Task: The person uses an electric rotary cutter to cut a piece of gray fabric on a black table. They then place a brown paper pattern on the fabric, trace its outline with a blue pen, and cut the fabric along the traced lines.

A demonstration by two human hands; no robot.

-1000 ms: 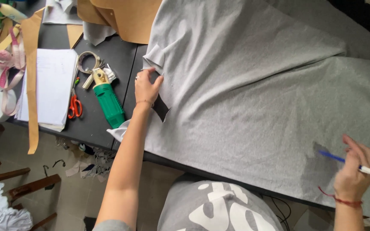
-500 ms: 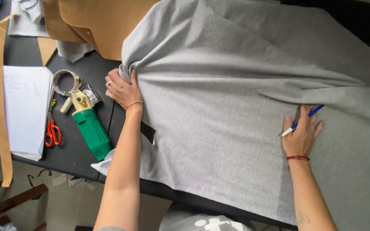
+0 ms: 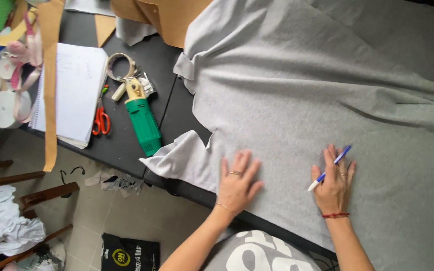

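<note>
A large sheet of grey cloth (image 3: 297, 95) lies spread over most of the black table (image 3: 121, 145), its cut edge hanging a little over the near side. The left hand (image 3: 237, 181) rests flat on the cloth near that edge, fingers spread and holding nothing. The right hand (image 3: 333, 181) also presses down flat, with a blue and white pen (image 3: 329, 168) tucked between its fingers. The cloth looks soft, light and limp, likely a stretchy knit, so it would wrinkle and creep under a pull; it seems best managed with open palms, or pinched at the cut edge close to the table's rim. On the bare part of the table to the left lie a green electric cutter (image 3: 143, 119), red-handled scissors (image 3: 101, 118), a roll of tape (image 3: 120, 66) and a white notebook (image 3: 69, 93). Brown paper patterns (image 3: 172, 20) rest at the far side.
</note>
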